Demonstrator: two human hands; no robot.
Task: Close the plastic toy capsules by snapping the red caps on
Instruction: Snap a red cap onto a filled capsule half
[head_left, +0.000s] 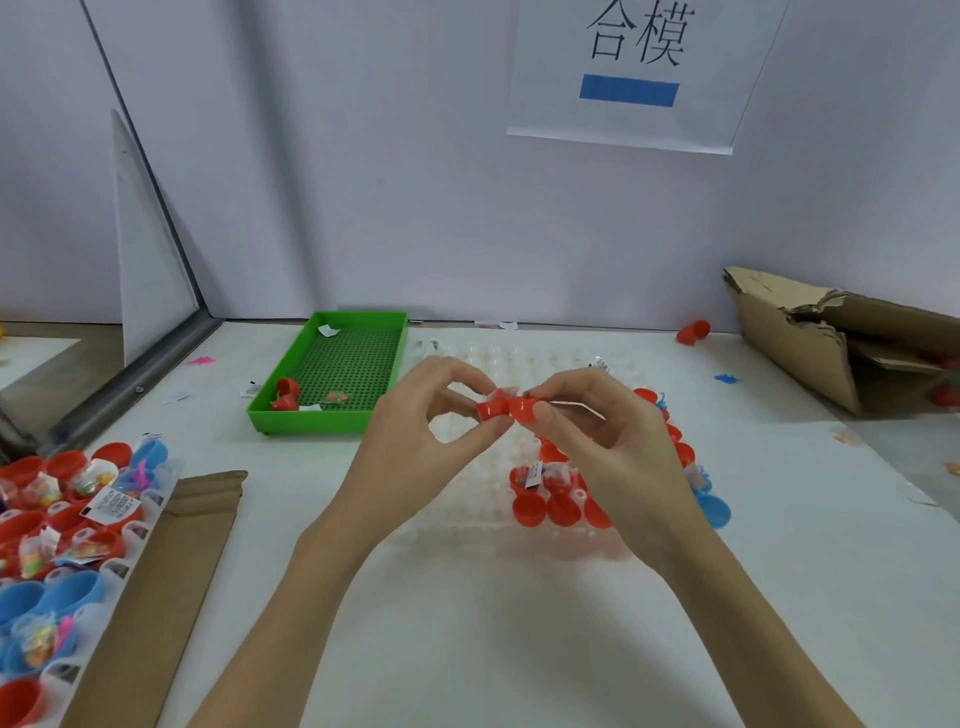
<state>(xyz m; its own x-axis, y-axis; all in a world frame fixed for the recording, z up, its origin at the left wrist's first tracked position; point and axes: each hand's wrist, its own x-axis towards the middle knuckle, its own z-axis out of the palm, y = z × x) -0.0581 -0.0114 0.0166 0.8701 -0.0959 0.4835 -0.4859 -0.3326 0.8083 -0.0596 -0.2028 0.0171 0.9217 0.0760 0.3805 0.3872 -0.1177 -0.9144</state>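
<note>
White surface (519, 623) carries green tray (270, 415), torn carton (795, 358); left hand (415, 431) pinches red cap (492, 410), right hand (613, 441) pinches capsule (522, 408)

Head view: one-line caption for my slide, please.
Left hand and right hand pinch two red capsule pieces together above the clear tray.

A small assembly workstation for hand-packing toys — a white worktable (467, 623) against a plain partition wall. Above and behind the grip hangs a printed station sign (631, 78). Beneath the grip lies a clear moulded tray (467, 493) of capsule halves, a green sorting tray (332, 374) to its left, torn cardboard boxes (831, 338) far right.
</note>
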